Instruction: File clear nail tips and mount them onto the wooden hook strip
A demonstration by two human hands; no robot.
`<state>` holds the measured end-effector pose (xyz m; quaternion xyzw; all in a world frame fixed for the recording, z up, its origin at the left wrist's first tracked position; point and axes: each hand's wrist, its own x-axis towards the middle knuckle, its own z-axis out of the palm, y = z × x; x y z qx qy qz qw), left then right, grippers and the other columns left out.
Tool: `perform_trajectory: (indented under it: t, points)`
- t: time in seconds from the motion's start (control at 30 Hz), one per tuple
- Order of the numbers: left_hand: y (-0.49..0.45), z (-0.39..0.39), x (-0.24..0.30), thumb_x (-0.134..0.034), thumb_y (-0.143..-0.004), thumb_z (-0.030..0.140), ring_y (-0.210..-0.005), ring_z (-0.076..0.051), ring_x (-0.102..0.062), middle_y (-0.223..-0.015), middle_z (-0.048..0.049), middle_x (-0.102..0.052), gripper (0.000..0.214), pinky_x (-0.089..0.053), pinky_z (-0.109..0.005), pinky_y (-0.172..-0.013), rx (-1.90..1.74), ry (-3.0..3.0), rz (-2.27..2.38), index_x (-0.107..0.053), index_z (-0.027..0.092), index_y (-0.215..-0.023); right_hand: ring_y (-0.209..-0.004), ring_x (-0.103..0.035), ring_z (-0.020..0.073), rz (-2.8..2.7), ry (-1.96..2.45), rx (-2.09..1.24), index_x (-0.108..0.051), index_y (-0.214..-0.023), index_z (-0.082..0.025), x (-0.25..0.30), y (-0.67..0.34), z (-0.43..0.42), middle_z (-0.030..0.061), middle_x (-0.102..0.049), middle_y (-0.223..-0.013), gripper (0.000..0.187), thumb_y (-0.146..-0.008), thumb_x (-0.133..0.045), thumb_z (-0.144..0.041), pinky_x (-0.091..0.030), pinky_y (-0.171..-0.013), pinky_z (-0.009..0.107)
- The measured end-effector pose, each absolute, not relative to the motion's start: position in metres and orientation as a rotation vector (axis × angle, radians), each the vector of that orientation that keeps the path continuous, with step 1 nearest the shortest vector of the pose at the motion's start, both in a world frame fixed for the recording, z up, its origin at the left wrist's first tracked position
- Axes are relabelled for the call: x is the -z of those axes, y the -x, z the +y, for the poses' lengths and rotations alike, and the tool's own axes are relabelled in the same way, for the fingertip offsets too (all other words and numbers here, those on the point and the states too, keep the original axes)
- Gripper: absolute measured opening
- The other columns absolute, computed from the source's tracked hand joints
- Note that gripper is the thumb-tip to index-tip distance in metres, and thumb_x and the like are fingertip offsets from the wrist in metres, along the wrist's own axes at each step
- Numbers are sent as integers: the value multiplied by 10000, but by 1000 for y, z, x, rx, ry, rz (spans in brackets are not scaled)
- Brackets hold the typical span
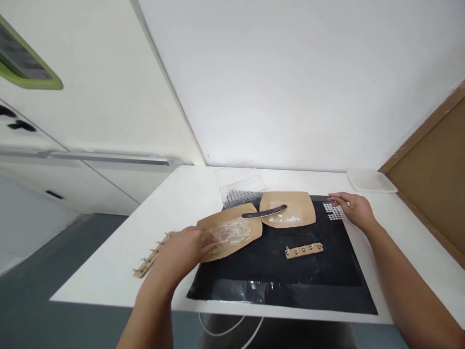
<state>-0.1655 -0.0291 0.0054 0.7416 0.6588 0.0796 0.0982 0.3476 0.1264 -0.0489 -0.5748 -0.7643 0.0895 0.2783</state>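
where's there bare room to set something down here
Open black mat lies below the kraft paper sheets and left of the studded wooden strip. White tabletop is free right of the mat, below the right hand. Crowded around the black nail file and clear box.

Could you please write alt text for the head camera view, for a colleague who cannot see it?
The left hand reaches to clear plastic pieces on a tan card, over a black mat on a white table. The right hand sits beside a grid of small white squares. A black nail file bridges that card and a second tan card.
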Motion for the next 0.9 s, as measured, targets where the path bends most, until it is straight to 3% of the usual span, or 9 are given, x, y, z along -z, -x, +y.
perform_trajectory:
  t: [0.17, 0.27, 0.47, 0.9]
  points:
    - [171, -30, -3, -472, -999, 592, -816, -283, -726, -906, -112, -763, 540, -521, -343, -716, -359, -2109, 2036, -833, 227, -831, -977, -812, 225, -2085, 1543, -190, -785, -1171, -316, 48, -347, 127, -35, -859, -1008, 304, -1049, -510, -356, -574, -848, 336]
    - [168, -32, -9, -477, -977, 649, -818, -262, -721, -978, -88, -789, 550, -495, -316, -696, -418, -2039, 2075, -859, 256, -934, -995, -804, 252, -2075, 1548, -129, -781, -1196, -313, 47, -347, 128, -24, -859, -992, 311, -1044, -513, -352, -569, -875, 371]
    - [161, -33, -19, -604, -885, 710, -806, -276, -720, -922, -47, -840, 495, -451, -310, -670, -426, -1854, 2137, -840, 283, -805, -968, -810, 239, -2110, 1503, -118, -782, -1188, -301, 48, -345, 128, -18, -860, -985, 314, -1049, -503, -333, -579, -859, 361]
    - [164, -36, -6, -607, -894, 732, -824, -257, -711, -1045, -72, -815, 526, -501, -328, -735, -635, -1901, 2018, -847, 265, -919, -959, -808, 241, -2228, 1442, -159, -773, -1169, -301, 47, -337, 124, -20, -858, -1001, 293, -1058, -506, -345, -576, -811, 351]
